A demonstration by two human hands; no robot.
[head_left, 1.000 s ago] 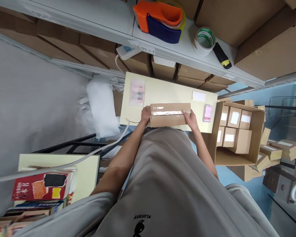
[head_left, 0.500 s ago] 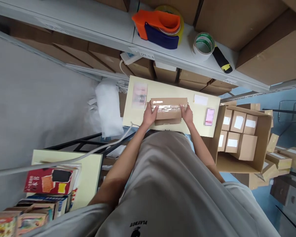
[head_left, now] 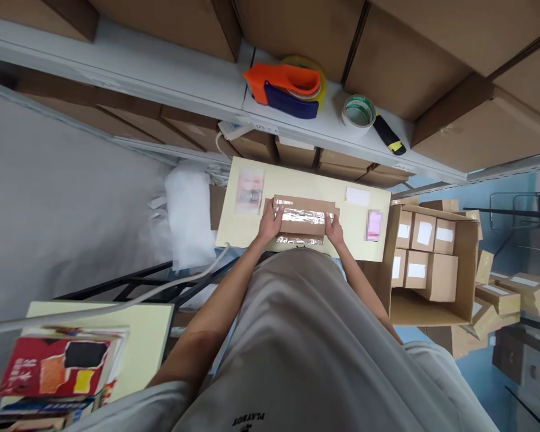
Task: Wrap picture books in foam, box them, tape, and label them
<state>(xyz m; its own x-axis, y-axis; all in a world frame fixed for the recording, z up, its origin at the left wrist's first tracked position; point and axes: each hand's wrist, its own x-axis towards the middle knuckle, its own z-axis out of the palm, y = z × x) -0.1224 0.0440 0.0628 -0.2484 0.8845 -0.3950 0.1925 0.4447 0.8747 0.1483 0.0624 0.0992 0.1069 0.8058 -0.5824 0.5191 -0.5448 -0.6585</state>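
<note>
A brown cardboard box (head_left: 303, 223) with shiny clear tape along it is held between my two hands over the pale yellow table (head_left: 234, 231). My left hand (head_left: 270, 222) grips its left end, thumb on the near face. At the right end, my right hand (head_left: 333, 230) has its fingers closed round the edge. Beneath and nearer my body, another piece of taped cardboard (head_left: 299, 240) shows in part; whether it belongs to the same box I cannot tell. A white label slip (head_left: 357, 196) and a pink, blurred item (head_left: 374, 225) lie on the table's right side.
A shelf ahead carries an orange and blue tape dispenser (head_left: 283, 90), a tape roll (head_left: 359, 113) and a utility knife (head_left: 389, 135). An open carton (head_left: 465, 270) of labelled boxes stands right. Bubble wrap (head_left: 189, 216), a white cable (head_left: 162, 290) and books (head_left: 56, 367) are left.
My view has tilted, so the shelf and table sit lower in the picture. The box has turned slightly in my hands, and more taped cardboard shows beneath it. Both hands keep hold.
</note>
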